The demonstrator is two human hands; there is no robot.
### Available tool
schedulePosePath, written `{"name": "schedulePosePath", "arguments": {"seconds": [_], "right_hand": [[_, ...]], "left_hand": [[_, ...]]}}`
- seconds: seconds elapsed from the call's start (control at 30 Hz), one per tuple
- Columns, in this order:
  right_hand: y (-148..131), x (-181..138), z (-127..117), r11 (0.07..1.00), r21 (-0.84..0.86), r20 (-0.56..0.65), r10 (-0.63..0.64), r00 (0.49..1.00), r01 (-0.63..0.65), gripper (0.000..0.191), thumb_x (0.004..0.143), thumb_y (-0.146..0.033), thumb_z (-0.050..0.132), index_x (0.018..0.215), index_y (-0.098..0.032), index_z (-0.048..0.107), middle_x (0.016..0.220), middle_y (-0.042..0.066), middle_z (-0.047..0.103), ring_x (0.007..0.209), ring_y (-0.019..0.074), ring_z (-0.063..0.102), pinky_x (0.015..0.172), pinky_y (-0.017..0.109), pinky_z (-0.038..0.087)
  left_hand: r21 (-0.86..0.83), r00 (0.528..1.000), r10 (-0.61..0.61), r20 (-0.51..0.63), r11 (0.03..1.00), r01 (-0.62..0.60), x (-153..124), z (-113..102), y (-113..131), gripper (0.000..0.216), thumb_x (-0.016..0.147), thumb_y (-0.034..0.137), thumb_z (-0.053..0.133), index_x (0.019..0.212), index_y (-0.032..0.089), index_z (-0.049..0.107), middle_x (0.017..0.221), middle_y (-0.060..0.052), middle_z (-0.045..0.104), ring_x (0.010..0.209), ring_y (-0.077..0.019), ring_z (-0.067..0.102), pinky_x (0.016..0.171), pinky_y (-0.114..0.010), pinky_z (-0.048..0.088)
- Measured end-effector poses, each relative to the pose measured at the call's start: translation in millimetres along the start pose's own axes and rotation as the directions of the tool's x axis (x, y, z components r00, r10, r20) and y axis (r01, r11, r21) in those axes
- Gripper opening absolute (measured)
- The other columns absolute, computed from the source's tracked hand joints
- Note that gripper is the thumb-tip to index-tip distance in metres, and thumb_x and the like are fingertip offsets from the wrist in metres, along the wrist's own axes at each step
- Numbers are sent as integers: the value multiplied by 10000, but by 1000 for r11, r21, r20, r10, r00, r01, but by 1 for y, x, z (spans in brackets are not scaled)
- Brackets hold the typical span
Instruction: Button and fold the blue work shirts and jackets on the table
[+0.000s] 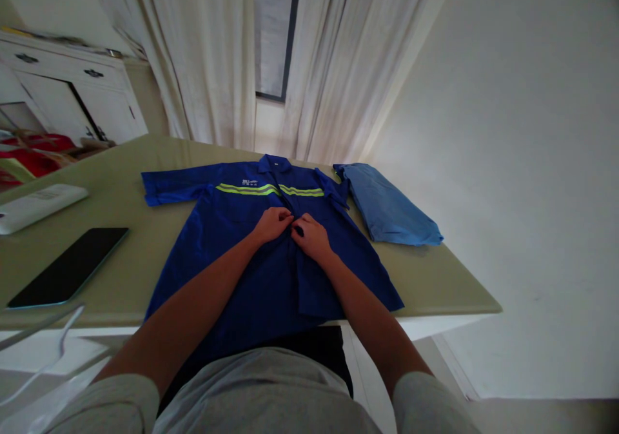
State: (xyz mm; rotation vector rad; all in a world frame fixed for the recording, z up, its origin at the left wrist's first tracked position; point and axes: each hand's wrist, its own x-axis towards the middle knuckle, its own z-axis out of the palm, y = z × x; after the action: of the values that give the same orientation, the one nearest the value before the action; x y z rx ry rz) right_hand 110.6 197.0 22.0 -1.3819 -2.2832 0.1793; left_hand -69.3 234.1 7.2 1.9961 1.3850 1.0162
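Note:
A dark blue work jacket [232, 253] with a yellow-green reflective stripe across the chest lies flat, front up, on the pale green table [435, 279], its hem hanging over the near edge. My left hand [271, 222] and my right hand [312, 235] meet at the middle of the jacket's front, just below the stripe. Both have their fingers curled and pinched on the two front edges of the jacket, fingertips nearly touching.
A folded light blue garment [389, 207] lies to the right of the jacket. A black phone or tablet [70, 266] and a white flat object [36, 205] lie at the left. White curtains [213, 53] and a white cabinet [62, 86] stand behind the table.

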Motion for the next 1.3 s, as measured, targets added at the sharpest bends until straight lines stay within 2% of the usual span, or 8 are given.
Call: {"name": "schedulePosePath", "arguments": {"seconds": [0.2, 0.37, 0.53, 0.67, 0.8, 0.97, 1.13, 1.3], "right_hand": [[5, 3, 4, 996, 71, -15, 63, 998, -62, 140, 958, -274, 637, 997, -231, 765, 991, 38, 665, 891, 177, 631, 797, 285, 471], [13, 5, 7, 979, 148, -100, 154, 983, -139, 108, 917, -308, 702, 910, -211, 748, 954, 36, 666, 849, 177, 618, 823, 303, 479], [22, 10, -2, 971, 241, -121, 31, 992, -1, 219, 861, -100, 602, 1012, -195, 729, 1026, 58, 665, 950, 192, 627, 933, 336, 491], [11, 5, -15, 977, 156, -111, -129, 985, 146, 313, 818, -20, 538, 981, -192, 742, 1223, 100, 625, 1184, 221, 572, 1073, 385, 433], [-5, -14, -18, 943, 107, 99, -325, 940, 315, 170, 884, -178, 670, 1041, -202, 731, 1329, 103, 617, 1204, 249, 565, 1104, 433, 412], [2, -25, -11, 965, 189, 101, -201, 975, 179, 231, 867, -132, 669, 1087, -189, 706, 1081, 67, 689, 1007, 201, 624, 971, 352, 462], [12, -25, -13, 950, 279, 101, -170, 980, 136, 270, 795, -20, 582, 962, -191, 709, 924, 17, 664, 798, 152, 597, 789, 268, 450], [11, -29, -15, 934, 313, 150, -226, 963, 170, 170, 826, -97, 685, 968, -187, 707, 914, 13, 664, 790, 148, 587, 778, 261, 438]], "left_hand": [[-42, 1000, -2, -11, 999, 1, -2, 1, 3, 243, 881, 373, 618, 887, 179, 764, 874, -53, 792, 807, -215, 723, 763, -300, 549], [-82, 990, 57, 129, 996, -46, 3, -2, -2, 303, 937, 326, 503, 997, 166, 753, 934, -54, 790, 829, -202, 729, 794, -303, 571], [352, 965, 134, 225, 912, -209, -6, 3, -12, 410, 937, 296, 511, 1301, 220, 684, 1417, -106, 660, 1326, -285, 591, 1157, -470, 416], [543, 943, 142, 300, 787, -291, -1, 4, -19, 479, 968, 336, 488, 1419, 231, 606, 1582, -121, 507, 1487, -302, 425, 1243, -538, 270], [576, 932, 162, 325, 747, -331, 24, -8, -23, 443, 948, 320, 507, 1338, 173, 658, 1499, -165, 570, 1414, -318, 499, 1209, -507, 332], [597, 932, 264, 249, 715, -362, 27, -11, -16, 307, 955, 281, 497, 1101, 172, 745, 1223, -153, 683, 1215, -306, 592, 1058, -457, 457], [356, 944, 303, 128, 875, -329, 2, -8, -4, 332, 990, 369, 488, 923, 210, 772, 1099, -88, 727, 1068, -251, 631, 986, -392, 481], [75, 935, 147, 324, 981, -181, -10, -15, 2, 284, 902, 417, 593, 814, 200, 754, 854, -43, 751, 796, -205, 690, 756, -299, 504]]}}
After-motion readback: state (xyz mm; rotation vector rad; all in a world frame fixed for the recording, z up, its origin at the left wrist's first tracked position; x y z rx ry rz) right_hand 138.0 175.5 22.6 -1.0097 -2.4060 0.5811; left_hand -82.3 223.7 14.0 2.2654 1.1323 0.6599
